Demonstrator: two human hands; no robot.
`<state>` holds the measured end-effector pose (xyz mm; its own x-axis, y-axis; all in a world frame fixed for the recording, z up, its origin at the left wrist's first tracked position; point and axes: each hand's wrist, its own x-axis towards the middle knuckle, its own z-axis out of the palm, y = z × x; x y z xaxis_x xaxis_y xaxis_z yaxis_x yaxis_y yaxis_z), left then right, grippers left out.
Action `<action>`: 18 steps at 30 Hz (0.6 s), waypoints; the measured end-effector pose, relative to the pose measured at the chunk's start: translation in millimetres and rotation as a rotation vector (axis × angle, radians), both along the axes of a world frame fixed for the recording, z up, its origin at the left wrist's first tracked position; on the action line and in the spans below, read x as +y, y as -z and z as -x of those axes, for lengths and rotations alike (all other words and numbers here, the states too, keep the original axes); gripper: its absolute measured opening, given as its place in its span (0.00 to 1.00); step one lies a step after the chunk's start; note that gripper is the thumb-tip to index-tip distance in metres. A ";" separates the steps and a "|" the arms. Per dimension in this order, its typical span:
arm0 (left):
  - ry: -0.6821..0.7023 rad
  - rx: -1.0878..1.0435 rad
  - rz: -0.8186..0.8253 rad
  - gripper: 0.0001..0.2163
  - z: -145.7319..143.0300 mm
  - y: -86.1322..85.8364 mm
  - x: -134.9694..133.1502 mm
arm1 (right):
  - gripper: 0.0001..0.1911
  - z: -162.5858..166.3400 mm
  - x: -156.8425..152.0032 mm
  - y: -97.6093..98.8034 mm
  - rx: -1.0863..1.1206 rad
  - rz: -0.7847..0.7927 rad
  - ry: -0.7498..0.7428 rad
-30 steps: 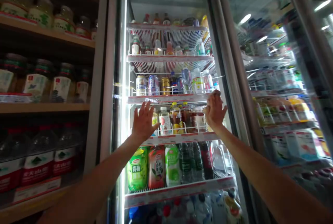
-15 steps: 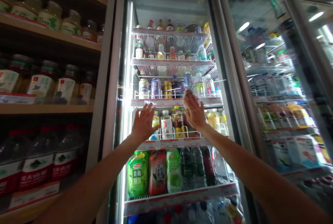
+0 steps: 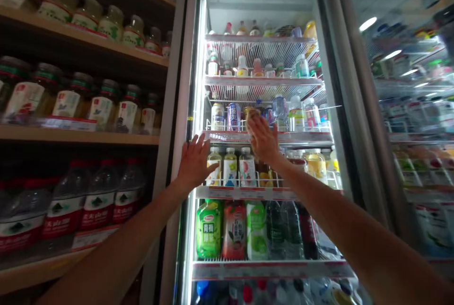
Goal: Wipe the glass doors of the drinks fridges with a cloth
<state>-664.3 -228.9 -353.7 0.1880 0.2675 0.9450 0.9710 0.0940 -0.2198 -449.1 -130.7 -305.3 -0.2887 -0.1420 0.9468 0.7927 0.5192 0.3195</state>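
A lit drinks fridge fills the middle of the view, its glass door (image 3: pixel 262 2) before me. My right hand (image 3: pixel 264 139) is raised at the middle of the door, fingers together over a small brownish cloth (image 3: pixel 253 115). The cloth's folds are blurred, and my fingers hide much of it. My left hand (image 3: pixel 194 163) is up by the door's left frame (image 3: pixel 184 82), fingers spread and holding nothing. Behind the glass, cans (image 3: pixel 234 117) and juice bottles (image 3: pixel 247 167) stand near my hands on the wire shelves.
Wooden shelves (image 3: pixel 81 135) at left carry glass jars (image 3: pixel 110 23), bottled drinks (image 3: pixel 101 104) and red-labelled water bottles (image 3: pixel 99 196). On the right, another glass fridge door (image 3: pixel 418 153) reflects ceiling lights. Large green bottles (image 3: pixel 208 229) stand lower in the middle fridge.
The view has shifted left, so the fridge appears further right. My right hand with the cloth has moved left across the glass; my left hand is now nearer the left frame.
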 end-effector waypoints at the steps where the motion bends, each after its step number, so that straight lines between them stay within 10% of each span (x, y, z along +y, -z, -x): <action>1: -0.008 -0.014 -0.017 0.32 9.9 1.3 -4.4 | 0.30 10.5 -2.2 -6.0 0.115 0.030 -0.009; 8: -0.081 -0.048 -0.081 0.33 59.8 10.6 -36.8 | 0.31 101.0 -33.1 -16.7 -0.489 -0.095 -0.044; 12: -0.095 -0.068 -0.061 0.32 75.9 12.9 -49.1 | 0.31 115.2 -39.9 -25.8 -0.121 0.052 -0.098; 18: 0.238 -0.203 -0.065 0.27 61.3 35.3 -44.7 | 0.29 121.1 -46.3 59.3 -0.641 -0.054 -0.120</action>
<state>-725.6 -273.6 -389.0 0.0436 0.1765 0.9833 0.9908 -0.1337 -0.0199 -570.3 -177.0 -364.6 -0.7728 -0.2511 0.5829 0.3737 0.5624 0.7376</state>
